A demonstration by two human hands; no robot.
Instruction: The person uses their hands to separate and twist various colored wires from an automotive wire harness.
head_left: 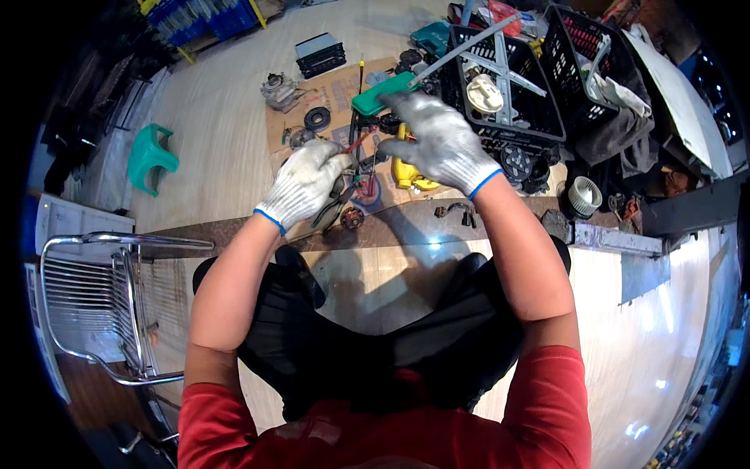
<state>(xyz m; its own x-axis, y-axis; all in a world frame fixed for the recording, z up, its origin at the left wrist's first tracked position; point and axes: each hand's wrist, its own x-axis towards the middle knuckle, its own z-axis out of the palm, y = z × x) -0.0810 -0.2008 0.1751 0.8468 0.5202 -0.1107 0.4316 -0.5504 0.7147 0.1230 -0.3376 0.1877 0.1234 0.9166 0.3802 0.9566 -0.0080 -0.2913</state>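
Both hands wear white knit gloves with blue cuffs. My left hand (303, 184) is closed around a thin red-handled tool (358, 142) whose shaft points up and right. My right hand (439, 142) lies over a dark mechanical part (388, 123) above a yellow part (407, 173), fingers curled; what it grips is hidden. Pliers with dark handles (337, 205) lie just under my left hand. A green plastic case (380, 94) sits just beyond my right fingertips. All this rests on a sheet of cardboard (336, 90) on the floor.
Two black plastic crates (539, 117) with metal bars and parts stand at the upper right. A black car stereo unit (320, 55), small motors and round parts lie on the cardboard. A green plastic stool (150, 156) and a chrome chair (101, 305) stand at the left.
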